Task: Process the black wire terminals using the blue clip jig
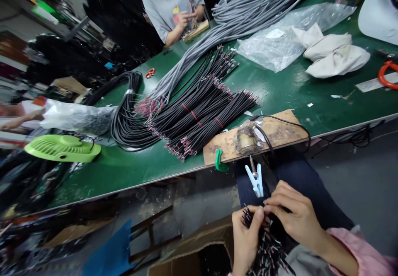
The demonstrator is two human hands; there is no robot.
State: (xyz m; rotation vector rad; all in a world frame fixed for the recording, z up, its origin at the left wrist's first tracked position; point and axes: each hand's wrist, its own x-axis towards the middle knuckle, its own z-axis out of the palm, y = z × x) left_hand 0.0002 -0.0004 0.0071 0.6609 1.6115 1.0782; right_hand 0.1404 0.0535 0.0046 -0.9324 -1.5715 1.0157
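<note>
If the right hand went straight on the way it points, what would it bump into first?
Probably the left hand: the right hand points toward the left thumb, very close, though the picture doesn't settle whether they touch.

Here's the green table (280,89), black cable bundles (194,114) lying left of the wooden board (281,133), grey cables (258,6) beyond it!

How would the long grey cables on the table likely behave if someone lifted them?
Probably floppy, since the grey cables bend across the table. Likely heavy together, given their number. They might spread, as their ends fan out.
</note>
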